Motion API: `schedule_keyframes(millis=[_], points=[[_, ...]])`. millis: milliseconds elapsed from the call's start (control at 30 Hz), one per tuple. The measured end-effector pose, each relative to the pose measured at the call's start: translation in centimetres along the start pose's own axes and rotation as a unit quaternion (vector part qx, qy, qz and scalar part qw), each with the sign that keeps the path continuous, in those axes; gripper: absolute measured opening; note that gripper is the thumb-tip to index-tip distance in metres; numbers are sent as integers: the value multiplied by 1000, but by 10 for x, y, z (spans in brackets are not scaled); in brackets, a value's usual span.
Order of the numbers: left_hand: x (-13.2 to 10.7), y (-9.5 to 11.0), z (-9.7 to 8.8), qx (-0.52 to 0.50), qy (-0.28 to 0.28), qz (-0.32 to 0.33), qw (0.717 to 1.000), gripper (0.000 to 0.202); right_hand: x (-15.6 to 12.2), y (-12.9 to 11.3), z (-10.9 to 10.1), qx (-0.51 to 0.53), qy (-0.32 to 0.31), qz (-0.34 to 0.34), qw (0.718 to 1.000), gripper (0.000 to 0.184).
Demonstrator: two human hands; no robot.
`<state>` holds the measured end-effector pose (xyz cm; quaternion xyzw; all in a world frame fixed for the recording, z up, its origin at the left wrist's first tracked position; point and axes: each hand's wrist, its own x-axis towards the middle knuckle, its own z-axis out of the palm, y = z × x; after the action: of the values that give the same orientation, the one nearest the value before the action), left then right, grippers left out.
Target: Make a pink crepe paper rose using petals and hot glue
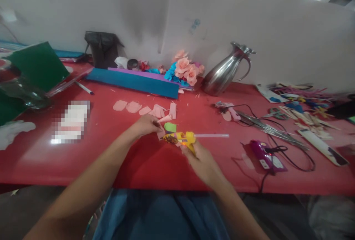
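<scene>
My right hand is closed around the handle of a yellow hot glue gun, with a clear glue stick poking out of its back end. The gun's nozzle points left, toward my left hand. Those left fingers are pinched on a small pink paper piece, right at the nozzle; whether they touch cannot be made out. A bright green piece lies just behind the gun. Beyond my left hand, pink paper petals are laid out in a row on the red table.
Pink paper roses and a tilted steel jug stand at the back, behind a long blue sheet. To the right are a purple power strip with a black cord, a bundle of wires and scissors.
</scene>
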<state>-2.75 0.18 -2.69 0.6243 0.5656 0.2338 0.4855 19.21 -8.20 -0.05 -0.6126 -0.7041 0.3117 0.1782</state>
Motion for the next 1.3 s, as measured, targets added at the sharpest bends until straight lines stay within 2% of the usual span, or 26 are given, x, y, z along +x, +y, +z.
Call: schedule_keyframes(millis=[200,333,467,667,900,1033,1300], points=[[1,1,0,3,-9,14,1000,12,3,1,2,2,8,-13,1000,37],[1,1,-1,-9,-37,24,999,11,4,1,2,-10,8,-3,1000,40],[2,0,-1,14,-29,25,999,11,4,1,4,-28,9,-2,1000,43],[2,0,-2,30,-25,21,999,9,4,3,1,-6,26,-25,999,36],[4,-1,-1,55,-20,16,998,7,5,1,-2,-18,14,6,1000,38],[4,-1,-1,60,-20,20,998,6,5,2,-3,-31,28,2,999,39],[2,3,-1,66,-13,10,998,15,4,6,-6,-43,42,-7,998,39]])
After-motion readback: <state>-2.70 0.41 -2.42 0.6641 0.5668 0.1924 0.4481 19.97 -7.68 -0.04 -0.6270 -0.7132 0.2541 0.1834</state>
